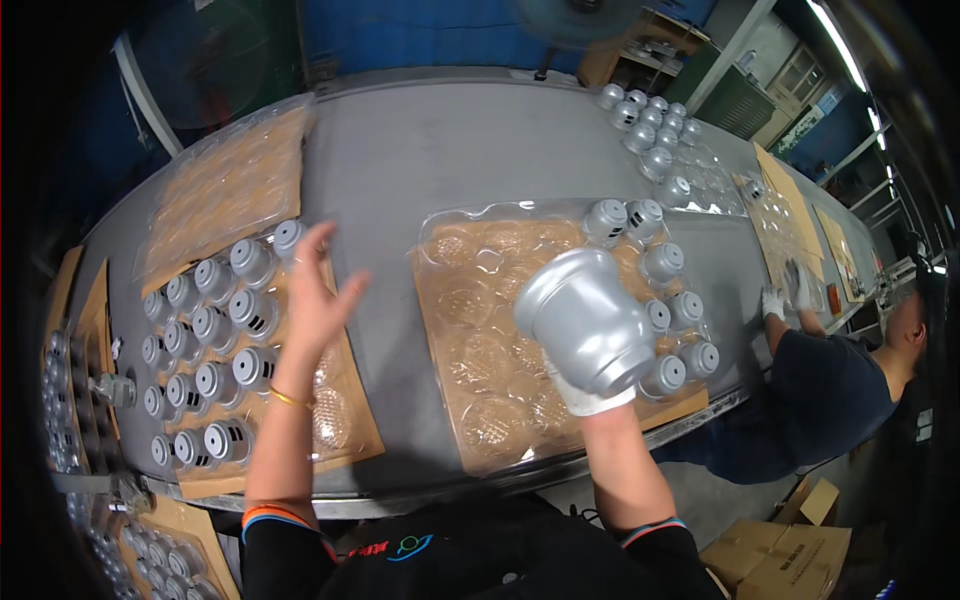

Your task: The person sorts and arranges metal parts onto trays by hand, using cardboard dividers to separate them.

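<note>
My right hand (pixel 588 392), in a white glove, holds up a large silver metallic cup-shaped housing (pixel 585 315) with a stepped, flanged body. Most of the gloved fingers are hidden behind it. Below it lies a clear plastic tray (pixel 465 355) with round pockets on brown cardboard; several silver housings (pixel 663 262) stand along its right side. My left hand (pixel 320 295), bare and open with fingers spread, is raised beside the left tray. Nothing is in it. Several rows of silver housings (pixel 212 325), many with black marks, fill most of that tray; one housing (pixel 289 238) stands close to my left fingertips.
A clear tray on cardboard (pixel 230 185) lies at the back left. More housings (pixel 655 135) stand at the back right. A co-worker (pixel 830 385) in white gloves handles another tray (pixel 790 235) at the right. A cardboard box (pixel 790 555) sits below; further housings (pixel 165 560) are at lower left.
</note>
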Demonstrator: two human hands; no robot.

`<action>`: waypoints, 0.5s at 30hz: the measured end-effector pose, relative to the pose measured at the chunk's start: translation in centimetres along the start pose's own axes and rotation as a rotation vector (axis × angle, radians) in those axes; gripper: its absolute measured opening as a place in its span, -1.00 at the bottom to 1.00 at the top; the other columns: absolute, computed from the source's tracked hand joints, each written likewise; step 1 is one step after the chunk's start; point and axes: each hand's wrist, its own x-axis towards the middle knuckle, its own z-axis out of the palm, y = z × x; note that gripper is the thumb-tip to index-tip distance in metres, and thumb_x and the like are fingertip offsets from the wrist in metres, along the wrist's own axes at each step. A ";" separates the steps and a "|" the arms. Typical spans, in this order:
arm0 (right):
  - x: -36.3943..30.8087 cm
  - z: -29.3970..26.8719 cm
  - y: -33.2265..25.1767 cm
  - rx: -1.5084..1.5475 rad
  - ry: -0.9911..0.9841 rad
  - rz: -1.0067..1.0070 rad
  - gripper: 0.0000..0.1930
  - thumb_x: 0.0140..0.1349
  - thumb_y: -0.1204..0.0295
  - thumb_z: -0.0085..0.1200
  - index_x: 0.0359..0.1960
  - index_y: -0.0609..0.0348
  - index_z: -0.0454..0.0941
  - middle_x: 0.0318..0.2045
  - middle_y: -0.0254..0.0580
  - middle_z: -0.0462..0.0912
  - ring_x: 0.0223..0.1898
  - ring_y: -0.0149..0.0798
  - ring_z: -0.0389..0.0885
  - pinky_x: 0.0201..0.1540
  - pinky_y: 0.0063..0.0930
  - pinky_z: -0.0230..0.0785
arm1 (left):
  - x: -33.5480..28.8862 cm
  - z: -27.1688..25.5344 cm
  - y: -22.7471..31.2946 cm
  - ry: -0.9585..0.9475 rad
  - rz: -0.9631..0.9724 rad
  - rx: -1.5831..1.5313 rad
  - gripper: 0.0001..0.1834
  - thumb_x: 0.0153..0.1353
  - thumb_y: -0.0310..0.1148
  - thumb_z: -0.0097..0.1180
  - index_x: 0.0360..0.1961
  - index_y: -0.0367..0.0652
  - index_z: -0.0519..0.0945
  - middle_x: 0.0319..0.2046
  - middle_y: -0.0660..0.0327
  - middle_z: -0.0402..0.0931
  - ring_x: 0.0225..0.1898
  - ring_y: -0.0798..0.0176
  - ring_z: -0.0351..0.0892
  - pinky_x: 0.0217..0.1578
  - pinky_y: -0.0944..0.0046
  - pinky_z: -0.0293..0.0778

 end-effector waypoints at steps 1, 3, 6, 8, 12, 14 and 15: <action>0.3 -0.3 0.0 0.038 -0.025 0.028 -0.74 0.28 0.28 -0.24 -0.11 0.13 0.37 -0.30 -0.32 0.49 -0.32 -0.37 0.46 -0.25 -0.54 0.35 | 1.1 -1.0 -2.1 0.022 -0.008 0.162 -0.29 -0.16 -0.40 0.28 0.07 -0.19 0.26 0.03 -0.04 0.28 0.03 -0.07 0.29 0.05 0.10 0.24; 0.6 -0.8 -0.5 0.104 -0.068 0.062 -0.77 0.27 0.28 -0.23 -0.22 0.13 0.40 -0.46 -0.38 0.44 -0.53 -0.46 0.35 -0.48 -0.63 0.24 | 2.9 -1.6 -6.1 0.051 -0.077 0.430 -0.29 -0.16 -0.38 0.27 0.08 -0.14 0.26 0.03 -0.03 0.28 0.05 -0.11 0.26 0.07 0.08 0.20; 1.0 -1.5 -1.2 0.210 -0.124 0.117 -0.76 0.26 0.27 -0.22 -0.39 0.12 0.43 -0.70 -0.46 0.38 -0.84 -0.59 0.19 -0.82 -0.77 0.08 | 4.5 -1.5 -10.7 0.039 -0.205 0.611 -0.28 -0.16 -0.32 0.27 0.10 -0.06 0.26 0.06 -0.03 0.26 0.08 -0.14 0.23 0.10 0.07 0.18; 1.1 -1.1 -1.8 0.164 -0.037 0.104 -0.79 0.26 0.33 -0.21 -0.43 0.14 0.42 -0.75 -0.47 0.30 -0.81 -0.62 0.20 -0.80 -0.79 0.11 | 4.9 -1.3 -13.0 0.019 -0.273 0.684 -0.27 -0.15 -0.28 0.27 0.11 -0.02 0.27 0.08 -0.03 0.25 0.10 -0.14 0.21 0.11 0.07 0.17; 2.0 -1.5 -3.1 0.125 0.123 0.008 -0.83 0.25 0.39 -0.20 -0.41 0.16 0.42 -0.68 -0.44 0.36 -0.80 -0.65 0.18 -0.80 -0.80 0.09 | 5.2 -0.3 -15.6 -0.125 -0.412 0.705 -0.28 -0.16 -0.22 0.26 0.11 -0.01 0.30 0.10 -0.04 0.23 0.12 -0.14 0.19 0.11 0.08 0.18; 2.6 -1.7 -3.6 0.112 0.169 -0.022 -0.85 0.24 0.41 -0.19 -0.40 0.16 0.41 -0.65 -0.44 0.38 -0.79 -0.65 0.18 -0.80 -0.80 0.09 | 5.3 0.3 -16.1 -0.185 -0.411 0.752 -0.29 -0.16 -0.22 0.25 0.10 -0.02 0.31 0.10 -0.03 0.23 0.12 -0.13 0.20 0.11 0.08 0.19; 2.9 -1.8 -3.8 0.111 0.214 -0.059 -0.87 0.24 0.43 -0.19 -0.41 0.15 0.41 -0.63 -0.45 0.39 -0.79 -0.66 0.17 -0.81 -0.81 0.07 | 5.4 0.7 -15.7 -0.172 -0.431 0.771 -0.28 -0.17 -0.23 0.26 0.10 -0.02 0.31 0.08 -0.03 0.25 0.11 -0.14 0.21 0.10 0.09 0.21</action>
